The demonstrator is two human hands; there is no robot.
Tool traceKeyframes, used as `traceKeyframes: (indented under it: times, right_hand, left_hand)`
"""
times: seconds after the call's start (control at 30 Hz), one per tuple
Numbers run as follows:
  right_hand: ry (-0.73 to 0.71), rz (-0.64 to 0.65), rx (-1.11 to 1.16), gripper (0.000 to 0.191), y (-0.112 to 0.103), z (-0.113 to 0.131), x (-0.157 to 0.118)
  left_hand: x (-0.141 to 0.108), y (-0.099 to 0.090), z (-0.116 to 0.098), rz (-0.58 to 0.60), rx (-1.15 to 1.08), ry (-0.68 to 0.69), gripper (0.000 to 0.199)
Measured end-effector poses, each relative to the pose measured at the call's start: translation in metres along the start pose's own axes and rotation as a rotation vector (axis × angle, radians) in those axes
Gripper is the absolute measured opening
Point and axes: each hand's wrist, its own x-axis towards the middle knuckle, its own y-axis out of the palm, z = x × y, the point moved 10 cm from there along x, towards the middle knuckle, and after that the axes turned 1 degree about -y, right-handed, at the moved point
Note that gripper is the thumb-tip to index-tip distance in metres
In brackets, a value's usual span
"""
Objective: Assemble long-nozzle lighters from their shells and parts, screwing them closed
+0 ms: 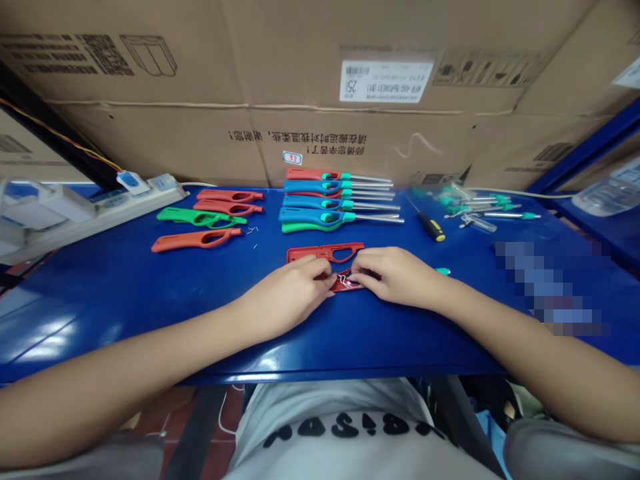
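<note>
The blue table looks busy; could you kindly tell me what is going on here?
A person's left hand and right hand are together at a small red shell with thin white wire in it; the fingers hide the exact hold. Another red shell lies just beyond. Farther back sit coloured handles with metal tubes, with a screwdriver to their right.

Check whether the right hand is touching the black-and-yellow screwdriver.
Apart: the head view shows a strip of blue tabletop between the right hand and the screwdriver.
</note>
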Motion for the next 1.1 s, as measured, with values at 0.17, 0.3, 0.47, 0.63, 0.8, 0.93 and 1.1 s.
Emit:
traceKeyframes:
  times: [0.17,0.3,0.47,0.63,0.8,0.93,1.1]
  right_hand:
    - [0.004,-0.005,0.014,0.015,-0.001,0.003,0.002]
    - [0.000,-0.032,0.032,0.015,-0.001,0.003,0.003]
    - [-0.023,-0.047,0.120,0.014,-0.004,0.004,0.002]
    - [-0.080,-0.022,0.232,0.003,-0.011,0.009,-0.004]
    - [-0.119,0.041,0.283,0.013,-0.012,0.011,-0.008]
    - [-0.131,0.058,0.290,0.017,-0.011,0.010,-0.009]
    - [-0.136,0.034,0.263,0.010,-0.009,0.013,-0.008]
  left_hand:
    - [0.001,-0.001,0.005,-0.040,-0.115,0.001,0.026]
    - [-0.001,0.000,0.009,-0.057,-0.154,-0.013,0.021]
    - [0.000,-0.007,0.015,-0.029,-0.193,-0.076,0.017]
    - [-0.001,-0.014,0.019,-0.029,-0.235,-0.121,0.020]
    - [-0.002,-0.012,0.019,-0.004,-0.239,-0.126,0.016]
    - [-0.001,-0.012,0.013,0.006,-0.248,-0.052,0.019]
    - [-0.001,-0.011,0.013,0.008,-0.233,-0.042,0.020]
